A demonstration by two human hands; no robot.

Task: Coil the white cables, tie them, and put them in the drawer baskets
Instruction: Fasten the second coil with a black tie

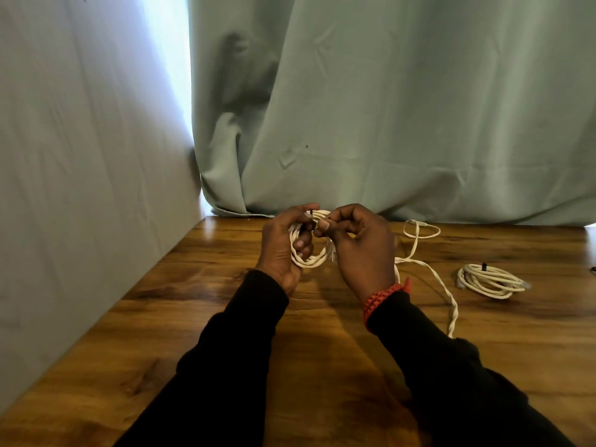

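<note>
Black long sleeves [245,343], red braided wristband [383,301] on right. Glossy brown wood-grain desk [161,317]. Left hand [283,250] closed around white coiled cable [309,259], held above desk; right hand [358,250] pinching small dark tie at coil top. Tying apparently under way. One white coiled cable with black tie [490,280] finished, lying right. One loose white cable [429,269] uncoiled. Drawer baskets not visible; nothing stowed.

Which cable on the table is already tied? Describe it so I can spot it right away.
Look at the wooden table, right of the right hand. The finished coil lies alone near the right edge. Unlike the loose cable trailing beside it, it is wound into neat loops with a small black tie on top.
</note>
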